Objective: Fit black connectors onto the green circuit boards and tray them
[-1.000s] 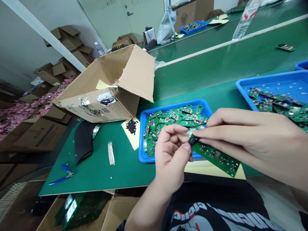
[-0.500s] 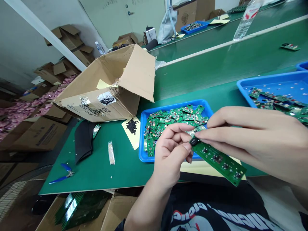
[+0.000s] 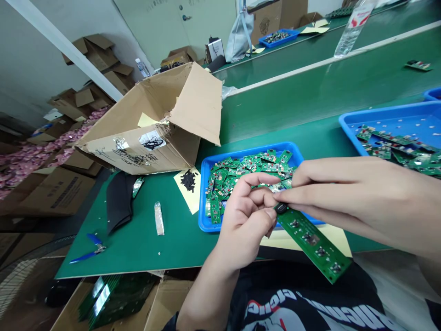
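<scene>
Both of my hands hold a long green circuit board strip [image 3: 312, 241] above the table's near edge. My right hand [image 3: 358, 200] grips its upper end, fingers pressed together. My left hand [image 3: 246, 218] pinches a small black part [image 3: 280, 208] at that same end between thumb and fingers. Just behind my hands stands a blue tray [image 3: 205, 193] heaped with several small green boards.
An open cardboard box [image 3: 155, 124] lies on its side at the left. A yellow sheet with black bits [image 3: 189, 184], a black pouch [image 3: 119, 200], a small foil packet [image 3: 159, 219] and blue cutters [image 3: 87, 250] lie on the green mat. A second blue tray [image 3: 396, 122] sits at right.
The board strip has tilted, its free end swinging lower and toward me. My hands have dropped slightly and stay pinched at its upper end.
</scene>
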A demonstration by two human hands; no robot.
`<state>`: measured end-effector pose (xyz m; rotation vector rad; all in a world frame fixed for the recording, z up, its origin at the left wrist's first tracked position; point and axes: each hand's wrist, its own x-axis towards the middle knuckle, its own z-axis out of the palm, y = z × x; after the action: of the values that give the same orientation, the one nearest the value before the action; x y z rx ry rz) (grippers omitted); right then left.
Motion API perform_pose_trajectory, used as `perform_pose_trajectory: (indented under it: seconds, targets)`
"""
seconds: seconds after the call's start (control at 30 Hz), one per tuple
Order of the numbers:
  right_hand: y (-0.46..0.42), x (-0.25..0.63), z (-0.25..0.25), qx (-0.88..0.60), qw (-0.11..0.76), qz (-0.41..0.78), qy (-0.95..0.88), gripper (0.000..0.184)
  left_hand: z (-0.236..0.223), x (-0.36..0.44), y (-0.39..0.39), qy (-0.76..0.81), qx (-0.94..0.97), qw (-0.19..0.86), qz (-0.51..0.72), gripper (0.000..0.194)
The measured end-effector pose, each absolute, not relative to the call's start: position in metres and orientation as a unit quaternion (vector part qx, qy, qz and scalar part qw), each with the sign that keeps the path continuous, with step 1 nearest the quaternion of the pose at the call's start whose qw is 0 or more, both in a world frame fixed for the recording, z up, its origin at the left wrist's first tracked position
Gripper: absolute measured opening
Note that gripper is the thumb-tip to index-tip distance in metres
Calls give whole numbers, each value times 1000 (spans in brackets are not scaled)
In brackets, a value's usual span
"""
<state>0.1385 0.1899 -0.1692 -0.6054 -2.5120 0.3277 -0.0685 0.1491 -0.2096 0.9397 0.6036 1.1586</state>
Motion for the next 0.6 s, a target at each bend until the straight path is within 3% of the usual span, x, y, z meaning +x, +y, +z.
perform_pose_trajectory:
  seconds: [0.27, 0.5, 0.6]
  targets:
    - [193, 136, -176, -202, 320, 98, -921, 31, -215, -63, 148, 283, 363, 667, 586, 18]
    - [193, 132, -182, -259, 339, 48, -903, 25, -225, -65, 131, 275, 385, 678, 563, 60]
    - [189, 128, -188, -293, 349, 15, -890, 24, -229, -60, 126, 336, 405, 596, 607, 49]
